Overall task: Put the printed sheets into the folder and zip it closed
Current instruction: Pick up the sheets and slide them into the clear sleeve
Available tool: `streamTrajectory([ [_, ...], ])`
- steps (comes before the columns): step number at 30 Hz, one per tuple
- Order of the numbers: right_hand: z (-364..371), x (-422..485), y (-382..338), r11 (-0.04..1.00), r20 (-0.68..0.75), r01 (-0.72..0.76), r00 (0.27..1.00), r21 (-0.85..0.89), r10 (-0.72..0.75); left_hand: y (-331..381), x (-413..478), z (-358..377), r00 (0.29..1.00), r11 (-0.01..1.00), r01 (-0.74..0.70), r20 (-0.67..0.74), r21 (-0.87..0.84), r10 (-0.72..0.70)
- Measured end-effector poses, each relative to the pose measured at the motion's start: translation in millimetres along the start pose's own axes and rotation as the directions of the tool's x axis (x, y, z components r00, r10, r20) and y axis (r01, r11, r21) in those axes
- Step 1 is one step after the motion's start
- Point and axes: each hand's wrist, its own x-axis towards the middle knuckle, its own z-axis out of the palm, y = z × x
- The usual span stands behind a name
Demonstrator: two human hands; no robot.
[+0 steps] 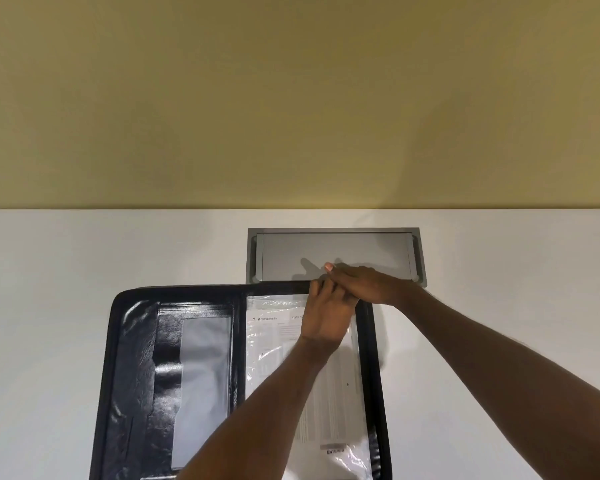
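Note:
A black zip folder (134,358) lies open on the white table, its lower edge out of view. Its left half has glossy black pockets with a grey card (203,375) in them. On the right half lies a clear plastic sleeve (267,344), and the printed sheets (329,403) show through it. My left hand (326,318) reaches up over the sheets, fingers curled at the sleeve's top edge near the folder's far right corner. My right hand (364,282) comes in from the right and lies over the left fingers, thumb pointing left. Its fingertips are hidden.
A grey metal cable-box lid (336,251) is set into the table just behind the folder. A yellow wall (291,98) rises at the table's far edge. Bare white tabletop (49,289) stretches left and right of the folder.

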Motion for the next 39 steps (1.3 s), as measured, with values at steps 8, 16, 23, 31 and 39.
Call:
streamTrajectory([
  [8, -0.1, -7.0, 8.8, 0.912, -0.007, 0.099, 0.994, -0.399, -0.111, -70.2, -41.2, -24.8, 0.99, 0.993, 0.121, -0.065, -0.016, -0.122],
  [16, 20.8, -16.4, 15.8, 0.788, -0.147, 0.066, 0.97, -0.612, -0.195, -147.3, -64.7, -55.9, 0.985, 0.997, 0.033, 0.165, 0.077, -0.045],
  [23, 34.0, -16.6, 22.4, 0.726, -0.195, -0.002, 0.964, -0.688, -0.182, -149.4, -54.2, -64.7, 0.965, 0.999, 0.008, 0.262, 0.039, -0.018],
  [31, 39.4, -10.4, 26.4, 0.613, -0.191, -0.008, 0.953, -0.79, -0.234, -146.0, -45.9, -63.9, 0.953, 0.998, 0.067, 0.296, 0.012, -0.067],
  [39, 44.5, -12.2, 27.3, 0.538, -0.184, 0.021, 0.928, -0.843, -0.323, -149.7, -44.7, -65.6, 0.946, 0.993, -0.036, 0.324, 0.108, -0.001],
])
